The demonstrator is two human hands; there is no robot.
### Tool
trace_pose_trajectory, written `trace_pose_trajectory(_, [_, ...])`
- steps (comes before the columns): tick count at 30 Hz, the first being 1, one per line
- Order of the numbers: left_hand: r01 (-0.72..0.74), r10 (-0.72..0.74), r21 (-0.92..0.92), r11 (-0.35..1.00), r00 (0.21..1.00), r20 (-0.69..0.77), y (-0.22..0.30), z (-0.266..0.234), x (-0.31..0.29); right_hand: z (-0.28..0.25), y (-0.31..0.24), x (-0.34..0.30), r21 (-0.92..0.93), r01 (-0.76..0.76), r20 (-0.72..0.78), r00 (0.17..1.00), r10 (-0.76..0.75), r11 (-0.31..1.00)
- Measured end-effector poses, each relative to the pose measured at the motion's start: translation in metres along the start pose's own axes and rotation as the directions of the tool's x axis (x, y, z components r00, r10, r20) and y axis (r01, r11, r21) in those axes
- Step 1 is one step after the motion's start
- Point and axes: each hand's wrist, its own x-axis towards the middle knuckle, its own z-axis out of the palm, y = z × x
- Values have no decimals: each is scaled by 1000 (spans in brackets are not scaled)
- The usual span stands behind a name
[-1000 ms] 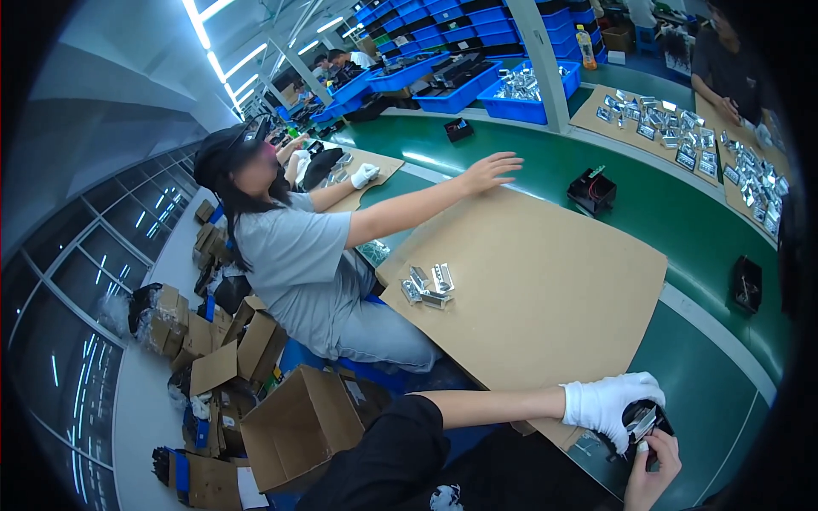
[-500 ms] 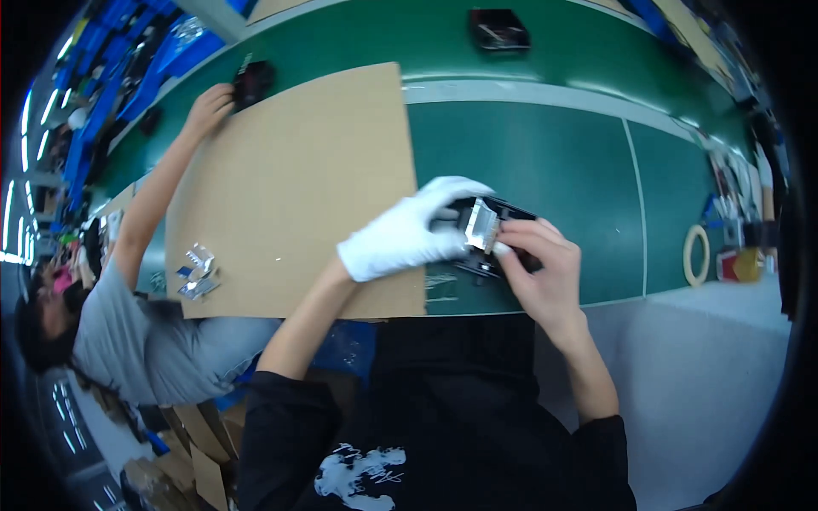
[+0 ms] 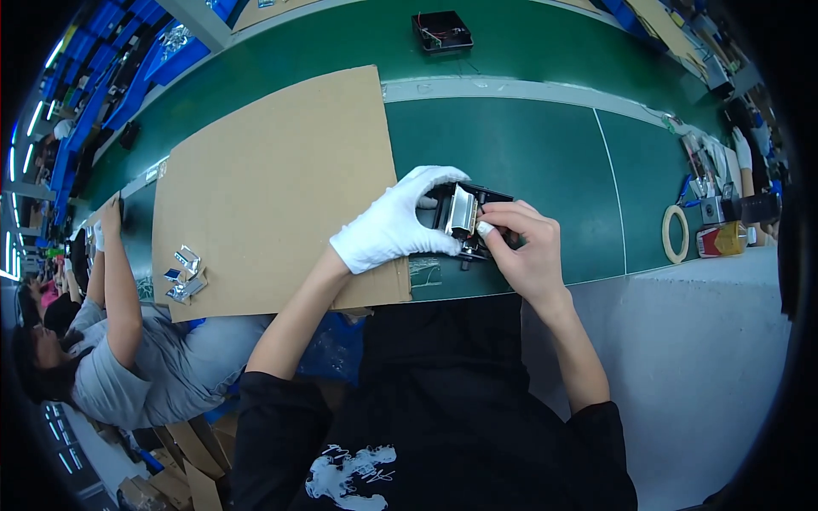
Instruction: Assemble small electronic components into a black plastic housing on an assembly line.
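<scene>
My left hand point(image 3: 394, 220), in a white glove, is wrapped around the left side of a black device housing point(image 3: 492, 195) and holds it above the green table by the cardboard's right edge. A shiny silver metal part point(image 3: 462, 210) sits in the middle of the housing. From the right, my bare right hand point(image 3: 530, 254) pinches thumb and forefinger together against the metal part's right side. Whatever lies between those fingertips is too small to make out.
A large cardboard sheet point(image 3: 273, 187) covers the table's left, with several small silver pieces point(image 3: 186, 274) on it. Another black housing point(image 3: 442, 31) with wires stands at the back. Right lie a tape roll point(image 3: 676, 234) and tools point(image 3: 705, 166). A co-worker point(image 3: 141, 366) sits left.
The co-worker's arm has drawn back from a black item at the far left. The rear black housing has shifted left, more than the view itself has. My hands keep their hold.
</scene>
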Motion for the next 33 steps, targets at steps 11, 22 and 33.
trace_pose_trajectory(11, [-77,77,6,997,997,-7,-1,-2,-3,2,-4,0,-62,-13,34,999,15,998])
trace_pose_trajectory(22, [-20,29,69,997,990,-141,-9,15,7,5,-10,6,-325,25,144,989,23,945])
trace_pose_trajectory(33, [4,6,49,999,979,-203,-4,22,9,7,-11,5,-442,37,170,985,43,896])
